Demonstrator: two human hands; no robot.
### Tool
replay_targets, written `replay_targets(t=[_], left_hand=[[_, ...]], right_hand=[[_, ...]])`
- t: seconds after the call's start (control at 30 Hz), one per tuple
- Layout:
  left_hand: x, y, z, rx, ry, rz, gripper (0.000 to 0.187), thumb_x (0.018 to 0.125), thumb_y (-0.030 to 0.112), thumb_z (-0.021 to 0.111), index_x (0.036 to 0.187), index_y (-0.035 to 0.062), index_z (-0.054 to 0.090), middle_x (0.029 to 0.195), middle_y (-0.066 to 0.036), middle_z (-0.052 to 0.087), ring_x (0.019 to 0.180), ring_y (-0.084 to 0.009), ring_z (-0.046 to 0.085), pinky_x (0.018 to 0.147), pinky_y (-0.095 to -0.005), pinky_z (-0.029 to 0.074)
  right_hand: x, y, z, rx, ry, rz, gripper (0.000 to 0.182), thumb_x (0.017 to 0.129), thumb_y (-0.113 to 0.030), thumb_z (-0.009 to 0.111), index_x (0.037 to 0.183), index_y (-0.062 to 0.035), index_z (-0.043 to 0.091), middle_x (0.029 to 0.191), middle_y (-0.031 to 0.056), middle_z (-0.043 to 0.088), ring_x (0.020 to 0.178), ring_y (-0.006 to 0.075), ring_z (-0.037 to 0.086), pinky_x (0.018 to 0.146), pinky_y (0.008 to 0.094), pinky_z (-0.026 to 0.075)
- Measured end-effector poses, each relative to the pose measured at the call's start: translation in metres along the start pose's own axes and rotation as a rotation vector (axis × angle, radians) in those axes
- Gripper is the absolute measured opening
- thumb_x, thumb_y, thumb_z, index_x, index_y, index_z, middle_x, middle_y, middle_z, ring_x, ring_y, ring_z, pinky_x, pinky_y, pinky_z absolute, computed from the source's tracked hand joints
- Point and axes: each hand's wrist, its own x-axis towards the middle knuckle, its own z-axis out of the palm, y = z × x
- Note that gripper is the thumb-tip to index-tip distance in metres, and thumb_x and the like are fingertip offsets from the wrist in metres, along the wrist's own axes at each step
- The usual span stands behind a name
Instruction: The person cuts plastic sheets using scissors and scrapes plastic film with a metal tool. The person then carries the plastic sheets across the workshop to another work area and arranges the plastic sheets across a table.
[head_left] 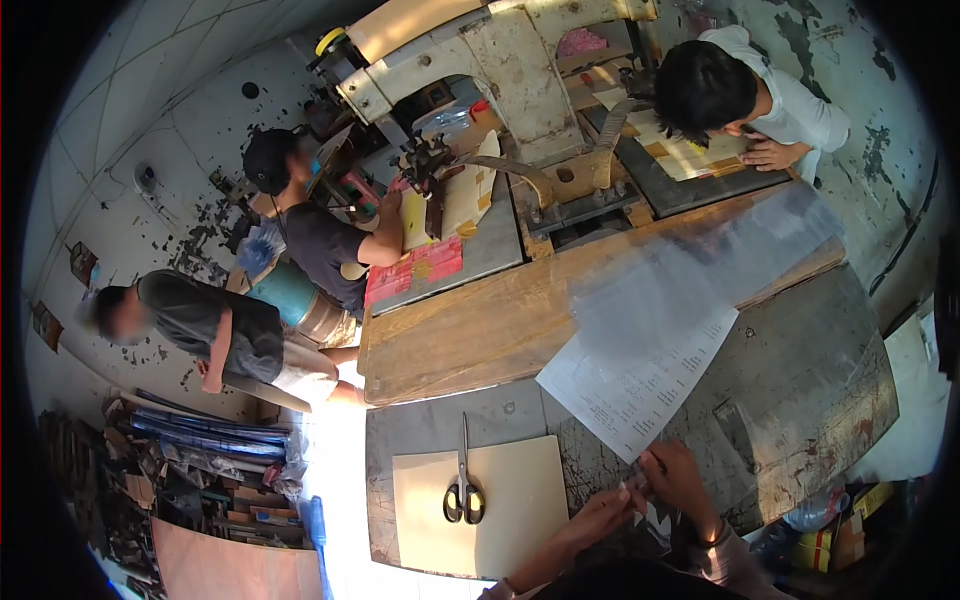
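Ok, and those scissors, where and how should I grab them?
Take the scissors by the black finger loops, coming from your own side of the table with your left hand, which looks nearer. They lie flat on the tan board, loops toward you and blades pointing away, so that approach should keep your fingers off the tip.

We look from one head-worn camera, forward and steeply down over the dark desk, with our left hand and right hand close by, low in the view. Its wide, round-edged lens bends straight lines and reaches past the machine at top centre to the more distant, slanting wall on the left.
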Motion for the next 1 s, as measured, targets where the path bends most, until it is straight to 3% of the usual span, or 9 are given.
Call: replay_targets(t=[0.1,0.37,0.5,0.53,0.63,0.7,0.87,0.93,1.0], left_hand=[[-0.003,-0.007,-0.012,0.141,0.027,-0.050,0.042,0.093,0.037,0.034,0.085,0.0011,0.054,0.128,-0.012,0.036,0.121,-0.0197,0.032,0.102,-0.0335,0.022],[-0.046,0.029,0.023,0.205,-0.029,0.382,0.041,0.092,0.035,0.036,0.078,0.0005,0.053,0.128,-0.020,0.038,0.113,-0.0278,0.043,0.095,-0.0397,0.033],[-0.065,0.036,-0.005,0.249,-0.066,0.749,0.041,0.090,0.033,0.041,0.068,0.0007,0.054,0.093,-0.018,0.057,0.098,-0.0297,0.052,0.094,-0.0487,0.034],[-0.074,0.062,0.014,0.614,0.076,0.785,0.039,0.089,0.033,0.044,0.065,0.0037,0.055,0.075,-0.012,0.059,0.095,-0.0287,0.053,0.087,-0.0473,0.037],[-0.097,0.073,0.012,0.291,0.000,1.059,0.041,0.088,0.035,0.045,0.055,0.0117,0.042,0.058,0.000,0.044,0.061,-0.0149,0.043,0.062,-0.0333,0.041],[-0.122,0.085,0.004,0.024,-0.135,1.181,0.044,0.092,0.034,0.038,0.055,0.0104,0.039,0.060,-0.001,0.036,0.056,-0.0131,0.036,0.062,-0.0282,0.041],[-0.168,0.098,-0.014,0.279,0.600,1.203,0.041,0.093,0.033,0.036,0.061,0.0077,0.041,0.058,0.000,0.031,0.054,-0.0114,0.033,0.053,-0.0235,0.034],[-0.164,0.098,-0.003,0.578,1.000,0.930,0.031,0.091,0.023,0.039,0.108,-0.0010,0.051,0.080,-0.008,0.051,0.076,-0.0141,0.048,0.070,-0.0273,0.041],[-0.148,0.102,-0.003,0.975,1.145,0.722,0.044,0.089,0.016,0.044,0.130,0.0032,0.033,0.115,-0.015,0.044,0.102,-0.0223,0.048,0.084,-0.0362,0.041]], right_hand=[[-0.001,-0.003,0.003,0.010,0.015,-0.014,0.022,0.079,-0.015,0.054,0.061,-0.0031,0.051,0.053,0.0113,0.049,0.049,0.0302,0.045,0.051,0.0378,0.035],[0.013,-0.042,-0.022,-0.041,0.092,-0.222,0.030,0.071,-0.023,0.068,0.056,-0.0061,0.048,0.048,0.0055,0.047,0.044,0.0235,0.043,0.051,0.0329,0.033],[0.039,-0.066,-0.037,-0.083,0.220,-0.258,0.035,0.073,-0.024,0.068,0.053,-0.0052,0.046,0.045,0.0035,0.041,0.041,0.0151,0.036,0.044,0.0279,0.028],[0.049,-0.072,-0.045,-0.051,0.280,-0.204,0.035,0.075,-0.024,0.066,0.053,-0.0046,0.046,0.044,0.0025,0.036,0.041,0.0112,0.031,0.042,0.0260,0.025],[0.089,-0.084,-0.068,0.108,0.612,-0.121,0.039,0.081,-0.024,0.061,0.053,-0.0032,0.043,0.048,-0.0015,0.027,0.047,0.0045,0.023,0.041,0.0231,0.019],[0.100,-0.089,-0.085,0.175,0.733,-0.147,0.041,0.083,-0.026,0.060,0.054,-0.0027,0.041,0.049,-0.0028,0.026,0.048,0.0036,0.022,0.042,0.0229,0.019],[0.102,-0.102,-0.084,0.112,0.673,-0.144,0.042,0.084,-0.028,0.057,0.055,-0.0012,0.042,0.049,-0.0030,0.031,0.049,0.0042,0.025,0.044,0.0226,0.022],[0.099,-0.114,-0.071,0.174,0.596,-0.174,0.041,0.086,-0.029,0.054,0.057,-0.0012,0.045,0.049,-0.0020,0.035,0.048,0.0049,0.028,0.045,0.0224,0.024],[0.094,-0.126,-0.056,0.227,0.481,-0.188,0.040,0.088,-0.029,0.051,0.059,-0.0011,0.047,0.050,-0.0008,0.039,0.048,0.0055,0.030,0.046,0.0223,0.026]])
